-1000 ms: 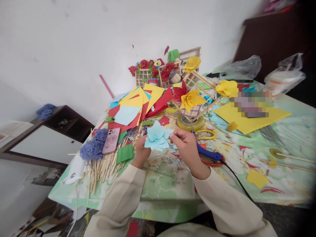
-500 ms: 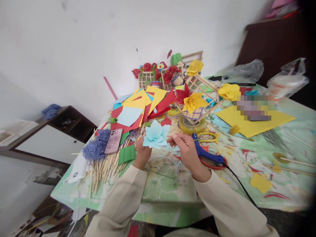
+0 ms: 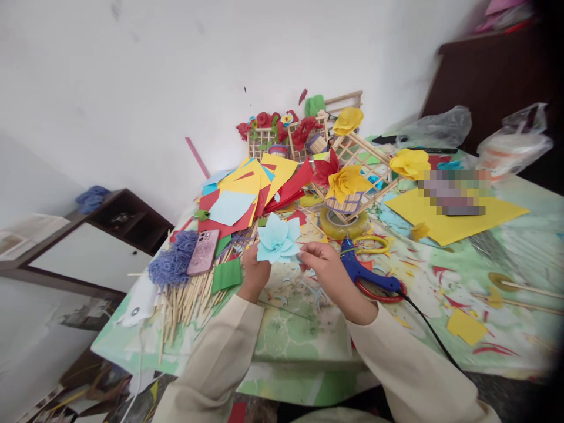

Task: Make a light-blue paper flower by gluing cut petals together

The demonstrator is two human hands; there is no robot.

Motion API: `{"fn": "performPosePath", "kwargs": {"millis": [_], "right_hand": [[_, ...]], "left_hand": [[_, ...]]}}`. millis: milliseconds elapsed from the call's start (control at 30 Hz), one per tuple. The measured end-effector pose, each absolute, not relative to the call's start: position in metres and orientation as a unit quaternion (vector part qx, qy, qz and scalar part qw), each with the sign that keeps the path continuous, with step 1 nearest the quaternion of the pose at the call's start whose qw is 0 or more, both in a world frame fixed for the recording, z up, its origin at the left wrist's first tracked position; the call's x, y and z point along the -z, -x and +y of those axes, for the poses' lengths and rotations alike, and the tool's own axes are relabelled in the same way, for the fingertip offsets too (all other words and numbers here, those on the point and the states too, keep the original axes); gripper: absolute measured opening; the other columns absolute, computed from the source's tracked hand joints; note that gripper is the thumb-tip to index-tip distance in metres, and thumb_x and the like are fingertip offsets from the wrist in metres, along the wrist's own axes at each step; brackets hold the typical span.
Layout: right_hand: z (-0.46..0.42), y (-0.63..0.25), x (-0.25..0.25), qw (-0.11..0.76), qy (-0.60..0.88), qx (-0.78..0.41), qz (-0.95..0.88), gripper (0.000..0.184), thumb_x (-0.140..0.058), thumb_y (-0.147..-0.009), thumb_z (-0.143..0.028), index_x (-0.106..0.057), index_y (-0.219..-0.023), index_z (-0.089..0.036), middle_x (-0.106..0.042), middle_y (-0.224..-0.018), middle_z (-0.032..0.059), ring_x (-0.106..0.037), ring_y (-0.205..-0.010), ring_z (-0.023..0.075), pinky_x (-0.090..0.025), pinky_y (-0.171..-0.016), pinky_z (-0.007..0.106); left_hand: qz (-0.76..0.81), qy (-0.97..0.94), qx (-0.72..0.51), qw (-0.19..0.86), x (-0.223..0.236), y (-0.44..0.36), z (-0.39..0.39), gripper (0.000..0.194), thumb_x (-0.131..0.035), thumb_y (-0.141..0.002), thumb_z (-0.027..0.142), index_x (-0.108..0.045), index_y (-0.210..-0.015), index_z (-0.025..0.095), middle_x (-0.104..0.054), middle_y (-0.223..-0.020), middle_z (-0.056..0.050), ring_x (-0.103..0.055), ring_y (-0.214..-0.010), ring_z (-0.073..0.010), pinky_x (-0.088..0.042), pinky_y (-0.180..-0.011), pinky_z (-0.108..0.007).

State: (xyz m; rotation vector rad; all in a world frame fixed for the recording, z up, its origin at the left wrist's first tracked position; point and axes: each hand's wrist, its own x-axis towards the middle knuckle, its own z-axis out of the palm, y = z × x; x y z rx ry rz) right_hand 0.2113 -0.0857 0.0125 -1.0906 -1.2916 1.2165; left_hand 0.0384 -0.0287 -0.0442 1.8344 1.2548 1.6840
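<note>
Light-blue paper flower [image 3: 278, 238] held in the left hand [image 3: 255, 273], above the littered tabletop [image 3: 291, 338]. Right hand [image 3: 331, 275] has fingertips narrowly set at the flower's right edge; grip on a petal cannot be confirmed. Blue glue gun [image 3: 372, 277] lies just beside the right hand.

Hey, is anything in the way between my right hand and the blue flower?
Nothing visible: your right hand is right at the flower's edge, though whether it touches is hard to tell. Your left hand holds the flower from the other side. The glue gun lies outside that gap.
</note>
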Motion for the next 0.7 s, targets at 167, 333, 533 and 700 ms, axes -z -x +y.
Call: {"fn": "performPosePath", "kwargs": {"millis": [167, 333, 533, 700], "right_hand": [[-0.089, -0.213, -0.021, 0.521, 0.470, -0.465, -0.539, 0.024, -0.051, -0.068, -0.034, -0.045, -0.050, -0.019, -0.039, -0.048, -0.0044, -0.034, -0.049, 0.0088, -0.026, -0.049, 0.024], [-0.092, -0.214, -0.024, 0.529, 0.474, -0.441, -0.549, 0.024, -0.049, -0.069, -0.031, -0.044, -0.049, -0.019, -0.037, -0.047, -0.0045, -0.033, -0.049, 0.0089, -0.025, -0.049, 0.025], [-0.093, -0.214, -0.020, 0.548, 0.450, -0.448, -0.546, 0.022, -0.050, -0.072, -0.027, -0.046, -0.052, -0.019, -0.040, -0.049, -0.0040, -0.037, -0.051, 0.0103, -0.028, -0.051, 0.025], [-0.095, -0.217, -0.025, 0.599, 0.424, -0.442, -0.517, 0.027, -0.046, -0.078, -0.030, -0.048, -0.054, -0.019, -0.047, -0.052, -0.0022, -0.044, -0.054, 0.0115, -0.034, -0.056, 0.026]], "left_hand": [[0.438, -0.680, -0.570, 0.145, 0.042, -0.037, -0.030, 0.015, -0.059, -0.068, 0.016, -0.058, -0.053, 0.016, -0.057, -0.053, 0.003, -0.048, -0.051, -0.0099, -0.040, -0.052, -0.022], [0.424, -0.685, -0.570, 0.162, 0.039, -0.039, -0.032, 0.014, -0.063, -0.068, 0.018, -0.061, -0.054, 0.016, -0.057, -0.053, 0.004, -0.047, -0.051, -0.0094, -0.039, -0.053, -0.022], [0.443, -0.678, -0.563, 0.163, 0.035, -0.039, -0.034, 0.015, -0.060, -0.068, 0.019, -0.059, -0.053, 0.016, -0.056, -0.053, 0.003, -0.046, -0.053, -0.0102, -0.041, -0.056, -0.023], [0.439, -0.652, -0.589, 0.186, 0.039, -0.039, -0.030, 0.020, -0.059, -0.068, 0.026, -0.054, -0.051, 0.018, -0.056, -0.053, 0.002, -0.049, -0.052, -0.0122, -0.043, -0.054, -0.025]]}}
